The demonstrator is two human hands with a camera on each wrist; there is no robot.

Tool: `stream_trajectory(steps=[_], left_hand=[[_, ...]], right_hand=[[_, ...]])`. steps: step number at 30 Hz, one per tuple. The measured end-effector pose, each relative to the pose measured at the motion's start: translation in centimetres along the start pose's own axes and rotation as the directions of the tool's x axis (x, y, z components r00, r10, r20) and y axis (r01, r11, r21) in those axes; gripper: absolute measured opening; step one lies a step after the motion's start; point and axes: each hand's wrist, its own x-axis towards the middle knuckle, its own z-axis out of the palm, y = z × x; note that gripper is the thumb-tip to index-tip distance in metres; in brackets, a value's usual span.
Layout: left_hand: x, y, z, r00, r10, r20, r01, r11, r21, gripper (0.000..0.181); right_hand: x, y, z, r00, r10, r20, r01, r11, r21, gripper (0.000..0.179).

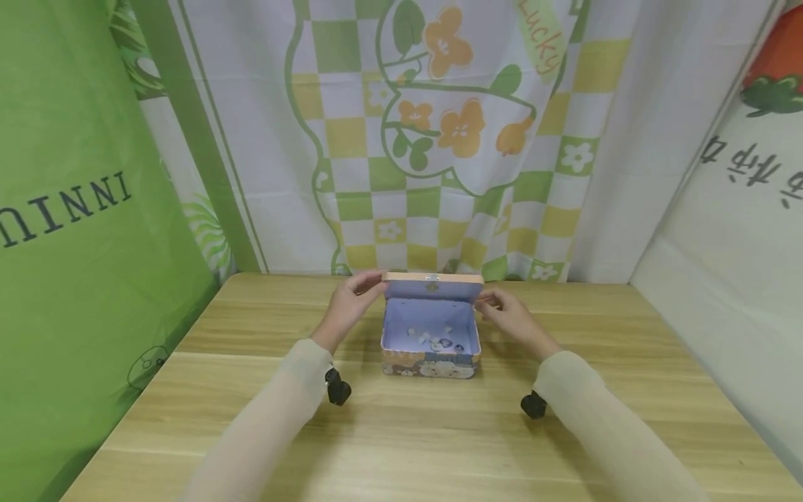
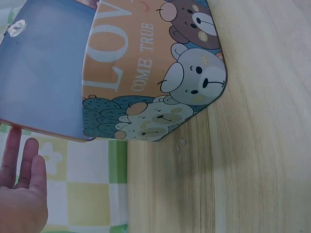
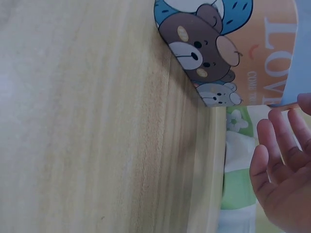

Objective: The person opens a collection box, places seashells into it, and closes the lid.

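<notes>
A small tin box (image 1: 431,364) with an orange lid and cartoon bears on its sides stands on the table, its lid (image 1: 433,288) raised and tilted back. Several small pale and dark pieces (image 1: 436,341) lie on the lilac bottom; their kind is too small to tell. At the lid's upper left corner is my left hand (image 1: 348,307), fingertips touching the lid's edge in the left wrist view; its thumb is out of that view. My right hand (image 1: 511,317) is at the right side, near where lid and box meet, its fingers loosely bent and the thumb by the lid's edge.
The wooden table (image 1: 426,446) reaches back to a checked curtain (image 1: 414,209). A green cloth (image 1: 75,293) hangs on the left, a white printed one (image 1: 721,244) on the right. Each wrist carries a small black device (image 1: 337,388).
</notes>
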Motion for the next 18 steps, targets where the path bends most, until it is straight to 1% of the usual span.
stream_trajectory(steps=[2,4,8,11,15,18], left_hand=[[-0.1,0.0,-0.1,1.0,0.011,0.015,-0.011,1.0,0.003,0.041],[-0.2,-0.1,-0.2,0.999,0.012,0.031,-0.012,1.0,0.002,0.043],[-0.4,-0.1,-0.3,0.999,-0.016,0.05,0.016,1.0,-0.004,0.047],[-0.5,-0.1,-0.4,0.998,-0.029,0.053,0.029,1.0,-0.001,0.048],[-0.8,0.0,-0.6,0.998,-0.02,0.055,0.019,1.0,0.014,0.046],[-1.0,0.2,-0.6,0.998,-0.01,0.066,0.008,1.0,0.028,0.044]], right_hand=[[-0.3,-0.1,-0.1,1.0,0.002,0.004,-0.002,1.0,-0.001,0.041],[-0.7,-0.3,-0.2,1.0,-0.015,0.007,0.015,1.0,-0.015,0.039],[-1.5,-0.9,-0.3,0.998,-0.051,0.027,0.052,0.998,-0.042,0.036],[-2.0,-1.4,-0.2,0.998,-0.042,0.046,0.045,0.997,-0.062,0.036],[-2.3,-2.0,0.1,0.998,-0.033,0.047,0.038,0.994,-0.102,0.034],[-2.3,-2.5,0.3,0.998,-0.05,0.035,0.053,0.991,-0.12,0.032]])
